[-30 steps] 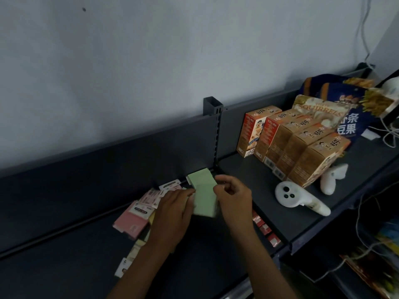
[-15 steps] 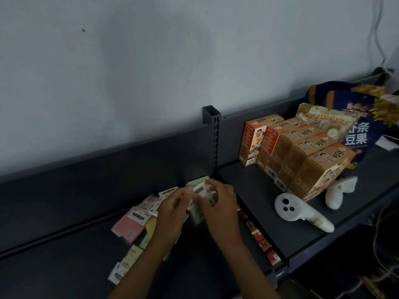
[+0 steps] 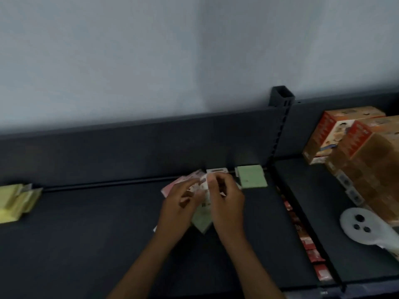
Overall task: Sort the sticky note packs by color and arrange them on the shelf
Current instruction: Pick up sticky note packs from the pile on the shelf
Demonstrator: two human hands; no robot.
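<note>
Moved since earlier: flat green sticky note pack (image 3: 252,176), set down at dark shelf (image 3: 86,234) rear; left hand (image 3: 180,209) and right hand (image 3: 225,205) together, pinching mixed packs (image 3: 201,219).

Two hands (image 3: 205,203); two snack boxes (image 3: 336,134); one white controller (image 3: 362,229).

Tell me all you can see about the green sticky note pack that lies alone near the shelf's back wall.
The green pack is a pale green square, seemingly paper, with a thin visible edge and a small dark mark near its front. It lies flat on the dark shelf, close to the back wall and just left of the upright post. A white tab shows at its left edge. Neither hand touches it; the right hand is nearest.
</note>
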